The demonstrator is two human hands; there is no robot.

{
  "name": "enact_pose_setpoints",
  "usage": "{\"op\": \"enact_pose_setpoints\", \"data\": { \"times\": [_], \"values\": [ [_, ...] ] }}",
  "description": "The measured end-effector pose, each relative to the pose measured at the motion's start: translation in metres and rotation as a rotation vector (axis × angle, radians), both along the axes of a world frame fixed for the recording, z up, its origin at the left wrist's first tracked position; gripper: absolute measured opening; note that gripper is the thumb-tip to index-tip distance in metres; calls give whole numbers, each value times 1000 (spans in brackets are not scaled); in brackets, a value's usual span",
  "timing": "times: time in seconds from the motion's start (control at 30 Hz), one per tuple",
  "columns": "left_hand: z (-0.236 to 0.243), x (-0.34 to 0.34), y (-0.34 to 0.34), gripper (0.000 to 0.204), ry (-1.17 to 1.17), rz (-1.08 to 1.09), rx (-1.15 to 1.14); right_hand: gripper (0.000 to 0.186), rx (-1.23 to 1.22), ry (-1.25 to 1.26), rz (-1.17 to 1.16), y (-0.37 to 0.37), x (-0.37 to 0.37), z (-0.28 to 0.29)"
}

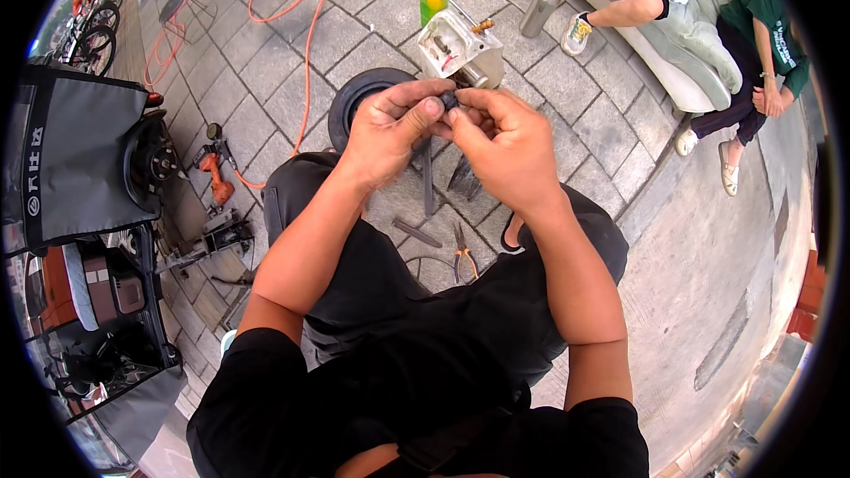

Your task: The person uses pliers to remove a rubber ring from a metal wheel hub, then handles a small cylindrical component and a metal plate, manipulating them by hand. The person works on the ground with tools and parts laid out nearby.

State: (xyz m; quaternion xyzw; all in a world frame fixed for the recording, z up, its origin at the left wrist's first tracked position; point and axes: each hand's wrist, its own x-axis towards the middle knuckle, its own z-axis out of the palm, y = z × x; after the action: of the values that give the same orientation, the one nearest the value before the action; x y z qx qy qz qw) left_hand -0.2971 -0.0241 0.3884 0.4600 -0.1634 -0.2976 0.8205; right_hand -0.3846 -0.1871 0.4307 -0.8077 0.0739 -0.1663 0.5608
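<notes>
Both my hands meet in front of me, above the paving. A small dark rounded piece [449, 100] is pinched between them; its exact kind is too small to tell. My left hand [396, 128] grips it with thumb and fingertips, and my right hand [506, 137] closes on it from the other side. Below and behind them lies a black tyre [341, 113], partly hidden by my left hand. A cut-open whitish container [485, 64] with small items in it stands just beyond. Pliers with orange handles [464, 257] and a flat metal bar [416, 232] lie between my feet.
An orange impact wrench [215, 179] lies left, with an orange hose [307, 97] curving across the paving. A vehicle with a grey cover [93, 159] stands at the left. A steel flask [540, 9] stands near two people seated on a pale couch [682, 57].
</notes>
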Motion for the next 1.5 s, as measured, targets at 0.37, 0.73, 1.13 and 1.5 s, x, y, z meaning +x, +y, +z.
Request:
{"op": "enact_pose_setpoints", "data": {
  "times": [0.37,0.73,1.13,1.5],
  "values": [
    [0,-1,-1,38,-46,26,54,20,-324,-246,-57,2,0,2],
    [-1,-3,3,30,-389,144,191,21,-35,-99,-25,1,0,6],
    [-11,4,6,26,-931,263,215,19,161,38,-16,-1,-1,11],
    [-4,-1,-5,27,-708,209,151,14,95,8,-180,1,2,9]
  ]
}}
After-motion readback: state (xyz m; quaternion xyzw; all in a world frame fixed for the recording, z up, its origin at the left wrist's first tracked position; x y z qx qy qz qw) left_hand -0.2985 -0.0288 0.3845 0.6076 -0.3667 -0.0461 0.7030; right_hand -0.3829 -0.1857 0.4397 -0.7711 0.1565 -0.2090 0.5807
